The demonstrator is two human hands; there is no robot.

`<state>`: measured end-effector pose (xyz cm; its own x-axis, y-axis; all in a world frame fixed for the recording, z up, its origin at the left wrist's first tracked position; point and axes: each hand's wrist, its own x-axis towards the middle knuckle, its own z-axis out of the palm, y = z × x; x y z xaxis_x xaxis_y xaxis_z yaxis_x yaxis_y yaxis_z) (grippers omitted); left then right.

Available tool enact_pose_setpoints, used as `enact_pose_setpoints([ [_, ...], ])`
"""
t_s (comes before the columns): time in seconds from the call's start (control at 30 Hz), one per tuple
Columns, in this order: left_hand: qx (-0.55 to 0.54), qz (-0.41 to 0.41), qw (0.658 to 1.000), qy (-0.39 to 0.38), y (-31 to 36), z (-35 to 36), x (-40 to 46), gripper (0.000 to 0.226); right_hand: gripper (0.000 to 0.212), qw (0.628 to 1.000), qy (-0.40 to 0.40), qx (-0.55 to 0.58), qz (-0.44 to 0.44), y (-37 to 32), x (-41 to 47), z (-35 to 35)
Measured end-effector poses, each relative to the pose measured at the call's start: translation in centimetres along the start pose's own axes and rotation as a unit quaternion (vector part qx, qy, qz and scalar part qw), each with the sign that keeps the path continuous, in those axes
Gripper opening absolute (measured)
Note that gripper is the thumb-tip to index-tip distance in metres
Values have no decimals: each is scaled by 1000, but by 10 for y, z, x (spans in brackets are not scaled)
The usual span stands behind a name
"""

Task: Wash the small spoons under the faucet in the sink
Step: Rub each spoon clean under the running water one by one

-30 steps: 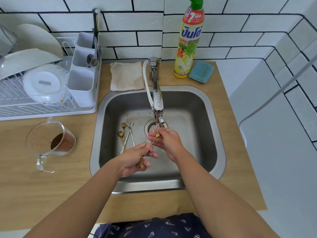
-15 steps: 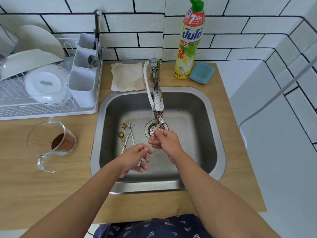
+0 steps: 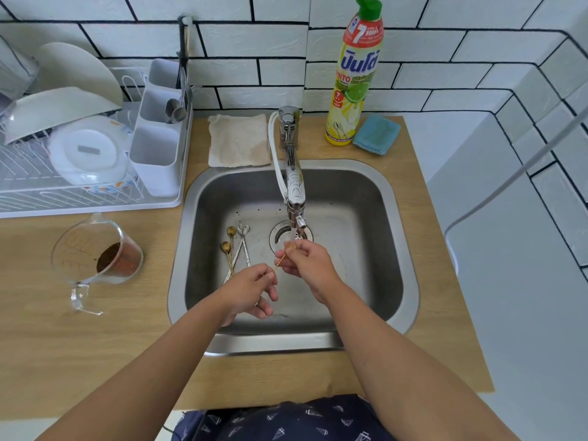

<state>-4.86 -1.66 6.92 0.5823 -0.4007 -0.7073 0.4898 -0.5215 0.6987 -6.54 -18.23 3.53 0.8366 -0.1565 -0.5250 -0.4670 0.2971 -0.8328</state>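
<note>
The left hand pinches the handle end of a slim gold teaspoon between thumb and forefinger, the other fingers loosely curled below. The right hand closes its fingertips around the spoon's bowl end, right under the thin stream from the chrome faucet and over the round drain of the stainless steel sink. The spoon's long axis runs on a diagonal, from the left fingers up and away to the right fingers, bowl farthest from the body. I judge this to be the rinsing step, the right fingers rubbing the bowl in the water.

What the next move turns on is the bundle of unwashed gold and silver small spoons lying on the sink floor. It sits to the left of both hands, just beyond the left fingers, handles pointing toward the body and bowls away. The left hand is plainly the nearer one for picking up the next.
</note>
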Motion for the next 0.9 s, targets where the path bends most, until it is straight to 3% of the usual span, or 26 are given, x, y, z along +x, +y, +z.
enact_pose_setpoints([
  [0.23,-2,2,1000,-4,1,1,0,25,17,999,36,-11,-30,-1,1,0],
  [0.47,7,-8,1000,3,1,-2,2,26,16,1000,-10,3,-17,2,-1,0],
  [0.67,10,-8,1000,-6,0,-2,1,25,17,999,31,16,-8,1,1,1],
  [0.9,8,-9,1000,-6,0,-4,0,26,11,999,-12,39,-3,-2,-2,-2],
])
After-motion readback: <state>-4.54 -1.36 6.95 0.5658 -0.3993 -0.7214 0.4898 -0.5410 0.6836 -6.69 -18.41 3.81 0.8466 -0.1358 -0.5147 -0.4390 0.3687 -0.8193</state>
